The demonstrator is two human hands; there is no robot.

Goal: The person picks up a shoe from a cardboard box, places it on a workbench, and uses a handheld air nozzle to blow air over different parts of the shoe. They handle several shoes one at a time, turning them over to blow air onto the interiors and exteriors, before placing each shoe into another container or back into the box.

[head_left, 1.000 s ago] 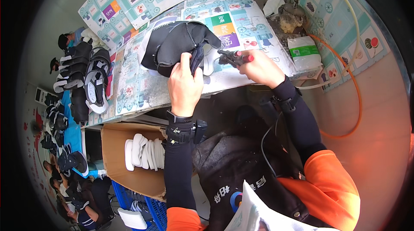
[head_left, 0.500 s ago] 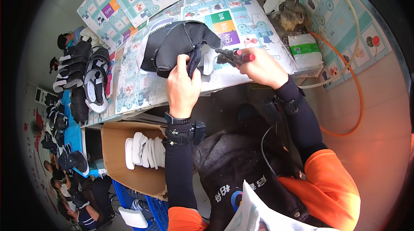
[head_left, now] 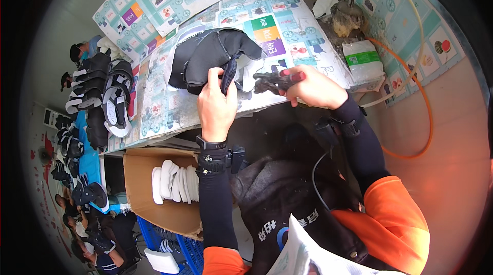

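Observation:
A black fabric shoe upper [head_left: 203, 57] with stitched edges and a whitish inner side lies on the paper-covered bench. My left hand [head_left: 217, 105] pinches its near edge between thumb and fingers, where a dark folded flap stands up. To the right, my right hand [head_left: 316, 87] is wrapped round a dark, grimy spray gun [head_left: 272, 83] with red knobs. The gun's blurred front end points left toward the opening of the upper, a small gap away. Part of its grip is hidden by my fingers.
Black shoe uppers [head_left: 92, 85] are stacked at the bench's left. A cardboard box [head_left: 141, 172] of white shoe-shaped pieces stands below, beside a blue crate [head_left: 190, 249]. A yellowish hose [head_left: 422, 33] and an orange hose [head_left: 429, 116] loop at right, near a white-green packet [head_left: 362, 59].
My right hand has brought the spray gun slightly lower and nearer to me, and its tilt has changed. My left hand still grips the upper in nearly the same place.

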